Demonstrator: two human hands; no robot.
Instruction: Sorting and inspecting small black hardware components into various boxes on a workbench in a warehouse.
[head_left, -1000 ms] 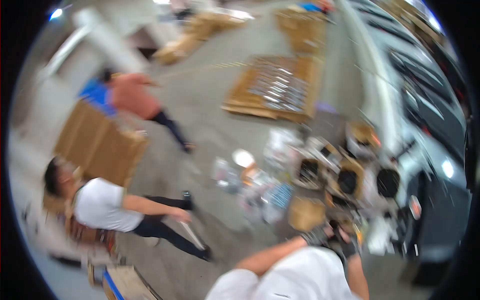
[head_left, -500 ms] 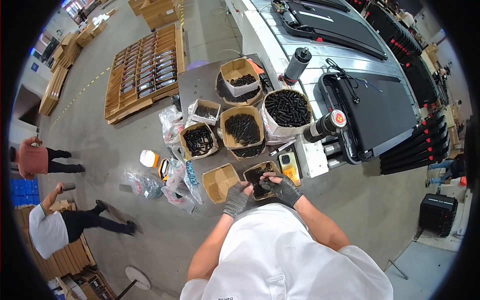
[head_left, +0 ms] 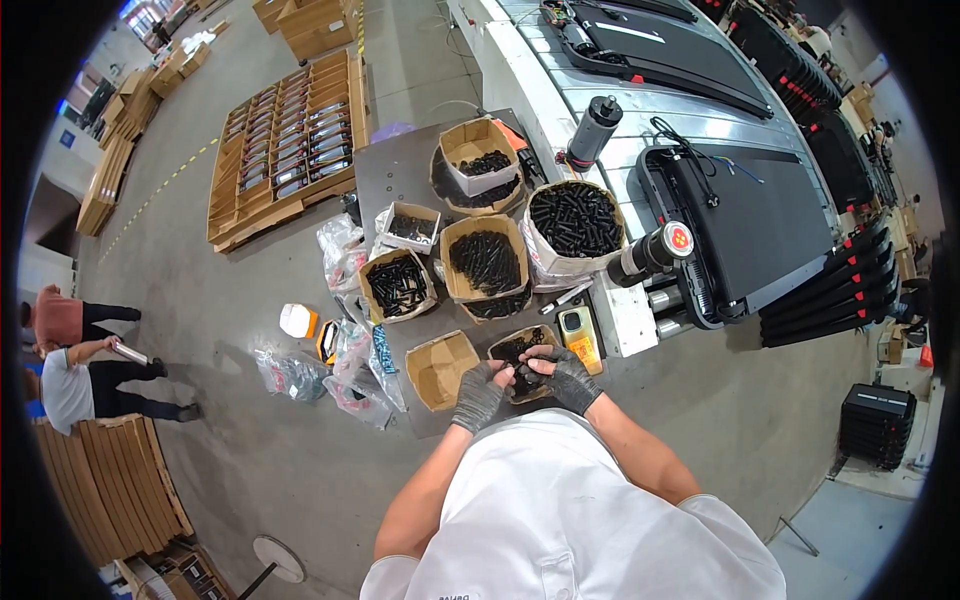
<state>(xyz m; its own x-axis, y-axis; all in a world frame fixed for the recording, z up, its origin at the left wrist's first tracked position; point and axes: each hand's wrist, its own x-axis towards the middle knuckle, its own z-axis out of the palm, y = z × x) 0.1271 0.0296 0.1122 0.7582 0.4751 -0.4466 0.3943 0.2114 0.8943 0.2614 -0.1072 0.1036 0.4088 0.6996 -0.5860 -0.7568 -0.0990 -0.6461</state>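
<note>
My left hand (head_left: 482, 394) and my right hand (head_left: 564, 380), both in grey fingerless-tip gloves, meet over a small cardboard box (head_left: 525, 395) of small black parts. The fingers of each are pinched together, close to one another. Whatever lies between the fingertips is too small to make out. Left of that box stands another open cardboard box (head_left: 432, 366) with its bare brown bottom showing. A phone (head_left: 577, 325) with a yellow lower part lies beside my right hand. Beyond it is a marker-like stick (head_left: 566, 298).
Farther back on the table (head_left: 385, 165) stand boxes of black bolts (head_left: 396, 286), dark screws (head_left: 484, 262) and larger black bolts (head_left: 574, 220). Dark motor-like cylinders (head_left: 595, 133) stand by the roller conveyor (head_left: 590, 90) on the right. Plastic bags (head_left: 355, 375) lie left; two people stand farther left.
My hands have drawn slightly closer together over the box, fingertips now nearly touching. At the left, the person in white has moved back toward the person in red, carrying a cylinder.
</note>
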